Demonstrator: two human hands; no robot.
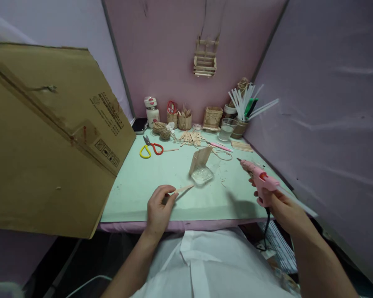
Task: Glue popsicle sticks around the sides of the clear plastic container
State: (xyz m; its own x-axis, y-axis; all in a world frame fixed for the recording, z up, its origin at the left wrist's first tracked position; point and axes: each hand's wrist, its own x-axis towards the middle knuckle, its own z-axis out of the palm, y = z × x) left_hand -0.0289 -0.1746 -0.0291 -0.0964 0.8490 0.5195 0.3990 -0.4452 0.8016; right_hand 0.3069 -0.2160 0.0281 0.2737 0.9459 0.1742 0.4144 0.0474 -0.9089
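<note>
Stick (184, 189), over the bench's (127, 200) near middle, pinched in the grip of the left hand (160, 205); glue gun (265, 182), right, clasped by the right hand (279, 205); step apparently gluing, next move likely calling for nozzle (239, 159) brought to stick.

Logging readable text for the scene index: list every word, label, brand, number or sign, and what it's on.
No text can be quoted reliably.
Cardboard: dark printed lines, too small and blurred to read.
Same cardboard: row of boxed symbols, too small to identify.
White bottle: reddish markings, no words legible.
Pink glue gun in the right hand: no text legible.
</note>
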